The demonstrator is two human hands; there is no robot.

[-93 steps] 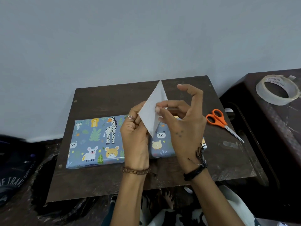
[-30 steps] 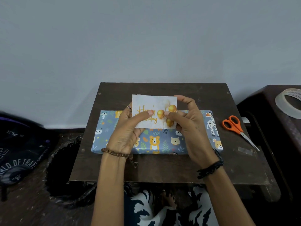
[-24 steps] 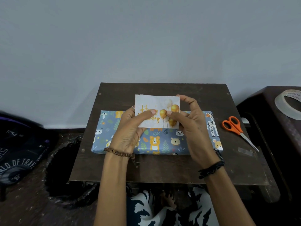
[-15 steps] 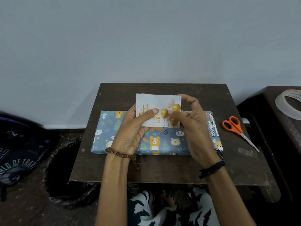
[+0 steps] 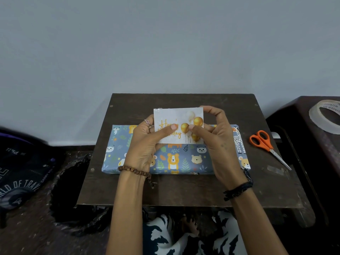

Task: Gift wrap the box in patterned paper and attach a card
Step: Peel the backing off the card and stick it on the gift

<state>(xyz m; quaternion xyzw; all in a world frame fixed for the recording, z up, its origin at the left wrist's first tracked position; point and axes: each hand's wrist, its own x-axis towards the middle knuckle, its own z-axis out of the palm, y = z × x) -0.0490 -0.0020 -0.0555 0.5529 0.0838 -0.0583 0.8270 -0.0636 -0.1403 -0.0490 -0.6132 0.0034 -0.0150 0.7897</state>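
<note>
Backpack (image 5: 20,173) slumped on the floor far left. Wrapped box (image 5: 176,159) lies flat on the little dark table (image 5: 184,188), animal print up. Left hand (image 5: 145,146) and right hand (image 5: 217,142) both pinch the birthday card (image 5: 176,116) just above it, thumbs on its front. Orange scissors (image 5: 265,142) sit further right, tape roll (image 5: 325,116) beyond.

The white paper card (image 5: 177,116) with glossy gold balloons looks smooth. The blue animal-print paper on the wrapped box (image 5: 184,161) has a slight sheen. The dark wooden tabletop (image 5: 184,188) is matt and scuffed. Orange plastic-handled scissors (image 5: 265,144) have metal blades.
</note>
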